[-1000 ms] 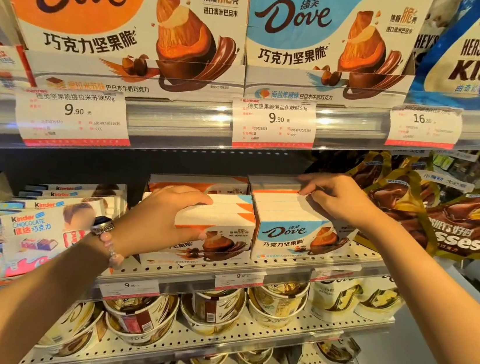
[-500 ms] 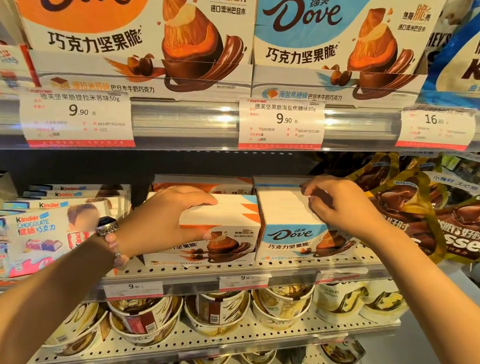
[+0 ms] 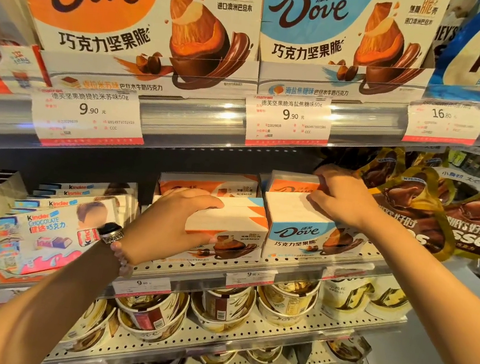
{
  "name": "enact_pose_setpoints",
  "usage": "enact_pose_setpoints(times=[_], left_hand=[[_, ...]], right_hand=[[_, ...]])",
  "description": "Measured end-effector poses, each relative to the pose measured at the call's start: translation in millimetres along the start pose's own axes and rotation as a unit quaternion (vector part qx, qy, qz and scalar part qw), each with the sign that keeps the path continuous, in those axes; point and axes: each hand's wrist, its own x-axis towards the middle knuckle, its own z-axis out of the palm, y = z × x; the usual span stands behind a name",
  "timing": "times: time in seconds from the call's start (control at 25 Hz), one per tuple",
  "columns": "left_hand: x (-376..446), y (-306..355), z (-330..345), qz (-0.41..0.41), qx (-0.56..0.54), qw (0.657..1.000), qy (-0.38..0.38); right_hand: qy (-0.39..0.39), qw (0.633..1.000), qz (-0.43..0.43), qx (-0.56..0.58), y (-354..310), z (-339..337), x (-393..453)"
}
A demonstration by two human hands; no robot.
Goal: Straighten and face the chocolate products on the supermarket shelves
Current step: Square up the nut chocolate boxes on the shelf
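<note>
On the middle shelf (image 3: 292, 260) stand two rows of Dove chocolate boxes. My left hand (image 3: 172, 222) grips the top and front of the orange Dove boxes (image 3: 235, 233) at the shelf's front. To their right stand the blue Dove boxes (image 3: 302, 232). My right hand (image 3: 340, 195) rests on the back of their tops, fingers closed on an orange-fronted Dove box (image 3: 293, 185) behind them. Further orange boxes (image 3: 208, 183) lie behind my left hand.
Kinder chocolate boxes (image 3: 43, 229) fill the shelf's left end, brown Hershey's Kisses bags (image 3: 441, 220) the right. Large Dove display boxes (image 3: 150, 17) stand on the upper shelf above price tags (image 3: 289, 121). Gold tubs (image 3: 286, 304) sit on the shelf below.
My right hand has shifted further back over the blue boxes to the box behind them. My left hand stays on the orange boxes. The camera has moved slightly closer.
</note>
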Motion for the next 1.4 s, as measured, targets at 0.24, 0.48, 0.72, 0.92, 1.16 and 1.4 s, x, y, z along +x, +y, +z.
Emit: enact_pose_setpoints(times=[0.24, 0.48, 0.72, 0.92, 1.16, 1.4], left_hand=[[3, 5, -5, 0.018, -0.046, 0.999, 0.016], [4, 6, -6, -0.056, -0.201, 0.971, 0.118], [2, 15, -13, 0.072, -0.193, 0.964, 0.171], [-5, 9, -28, -0.024, -0.236, 0.954, 0.182], [-8, -3, -32, -0.071, -0.263, 0.951, 0.145], [-7, -18, -24, -0.075, -0.036, 0.996, 0.031]], right_hand=[[0.169, 0.983, -0.03, 0.057, 2, -5, -15], [0.328, 0.92, -0.215, 0.0, -29, -12, -41], [0.307, 0.897, -0.316, -0.029, -75, -1, -40], [0.231, 0.947, -0.211, 0.067, -56, -17, -35], [0.069, 0.917, -0.15, 0.364, -50, -14, -29], [0.181, 0.909, -0.13, 0.353, -45, -5, -20]])
